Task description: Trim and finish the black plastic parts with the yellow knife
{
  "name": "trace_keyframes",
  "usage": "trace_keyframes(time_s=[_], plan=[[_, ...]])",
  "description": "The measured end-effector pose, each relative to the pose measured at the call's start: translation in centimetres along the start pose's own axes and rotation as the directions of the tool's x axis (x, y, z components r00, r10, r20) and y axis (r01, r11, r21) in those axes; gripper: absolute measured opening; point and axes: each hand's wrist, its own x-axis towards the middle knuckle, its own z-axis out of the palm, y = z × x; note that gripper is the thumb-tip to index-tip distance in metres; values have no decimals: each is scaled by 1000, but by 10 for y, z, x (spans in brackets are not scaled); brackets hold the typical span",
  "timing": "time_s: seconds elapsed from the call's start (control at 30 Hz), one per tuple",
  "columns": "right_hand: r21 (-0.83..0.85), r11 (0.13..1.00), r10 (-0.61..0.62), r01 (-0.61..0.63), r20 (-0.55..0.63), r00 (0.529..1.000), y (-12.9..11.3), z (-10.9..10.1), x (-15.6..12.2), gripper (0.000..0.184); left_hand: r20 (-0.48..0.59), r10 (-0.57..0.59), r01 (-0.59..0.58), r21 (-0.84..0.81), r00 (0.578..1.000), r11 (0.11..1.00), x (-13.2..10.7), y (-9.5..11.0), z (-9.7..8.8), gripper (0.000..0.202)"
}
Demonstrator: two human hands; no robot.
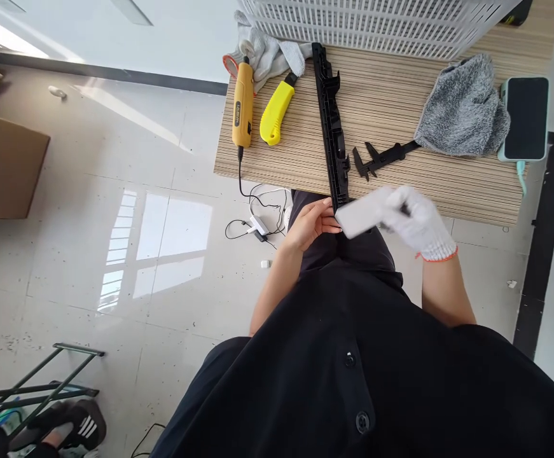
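My bare left hand (311, 224) has its fingers closed round the near end of a long black plastic strip (330, 121). The strip's far part lies on the table, and its near end juts past the front edge. In a white knitted glove, my right hand (414, 216) grips a flat, pale grey rectangular piece (360, 215), smeared by motion. That piece's tip is close to the strip's near end; whether they touch I cannot tell. Right of the strip rests a black caliper (384, 158). On its left lie a yellow utility knife (277, 113) and a yellow corded rotary tool (243, 105).
A white plastic basket (353, 28) stands at the table's back, with a white glove (277, 56) before it. A grey cloth (467, 108) and a phone (525, 119) lie right on the table (458, 197). Cables and an adapter (258, 224) are on the floor.
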Motion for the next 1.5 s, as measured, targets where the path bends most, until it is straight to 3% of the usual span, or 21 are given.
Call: trace_keyframes(time_s=[0.07, 0.13, 0.2, 0.27, 0.33, 0.4, 0.47, 0.5, 0.57, 0.63, 0.7, 0.77, 0.83, 0.87, 0.9, 0.97, 1.03, 1.17, 1.27, 1.4, 1.5], plan=[[86, 991, -66, 99, -326, 943, -1, -10, 4, 28, 1, -7, 7, 59, 1000, 998, -4, 1, -7, 38], [117, 964, -130, 238, -572, 810, -1, -22, 6, 31, 62, -61, 45, 223, 996, 974, -16, -1, -16, 43], [107, 950, -165, 294, -627, 761, 2, -34, 5, 34, 158, -195, 91, 505, 968, 858, -37, -6, -27, 42], [92, 961, -156, 261, -599, 786, 8, -44, 3, 35, 174, -324, 72, 779, 930, 623, -60, -14, -34, 35], [79, 972, -137, 221, -575, 807, 14, -49, -1, 35, 134, -371, 33, 911, 919, 411, -81, -19, -37, 32], [87, 970, -139, 229, -576, 806, 20, -50, -2, 35, 126, -435, 15, 952, 892, 306, -92, -20, -38, 37], [106, 960, -152, 259, -580, 800, 22, -48, -2, 34, 186, -491, -16, 944, 851, 330, -92, -15, -38, 44], [114, 955, -160, 273, -579, 800, 22, -47, -2, 35, 219, -469, -28, 925, 856, 380, -88, -11, -39, 46], [121, 953, -163, 278, -569, 806, 20, -43, 0, 35, 224, -303, -51, 871, 926, 489, -71, -2, -43, 47], [118, 958, -155, 261, -554, 818, 16, -40, 2, 37, 73, -28, -46, 835, 997, 549, -48, 5, -47, 45], [110, 964, -147, 244, -541, 828, 14, -38, 2, 38, -132, 216, -7, 839, 967, 543, -24, 6, -50, 41], [105, 963, -158, 248, -525, 836, 13, -38, 1, 38, -128, 198, 14, 869, 972, 494, -7, 1, -46, 39], [102, 961, -174, 259, -507, 844, 13, -39, -1, 37, 88, -50, -59, 906, 995, 420, -1, -8, -37, 35], [100, 961, -176, 259, -501, 847, 14, -40, -3, 36, 228, -204, -131, 906, 952, 403, -3, -13, -31, 30], [98, 963, -172, 253, -497, 851, 15, -41, -4, 34, 350, -328, -203, 891, 877, 406, -6, -17, -26, 22], [97, 967, -157, 235, -499, 852, 18, -42, -6, 32, 496, -451, -306, 849, 742, 430, -16, -22, -17, 8], [103, 969, -140, 224, -514, 846, 19, -43, -8, 31, 542, -495, -341, 830, 679, 441, -25, -21, -12, 12], [90, 976, -125, 199, -516, 848, 21, -44, -7, 32, 562, -564, -355, 824, 605, 441, -34, -12, -13, 13], [73, 979, -130, 191, -493, 860, 20, -43, -4, 31, 562, -511, -394, 825, 650, 406, -32, -15, -15, 13], [86, 978, -124, 191, -496, 859, 19, -41, -2, 28, 483, -410, -347, 864, 774, 365, -22, -28, -17, 38], [86, 981, -111, 176, -497, 861, 18, -40, -2, 27, 369, -299, -316, 925, 880, 211, -12, -33, -18, 42]])
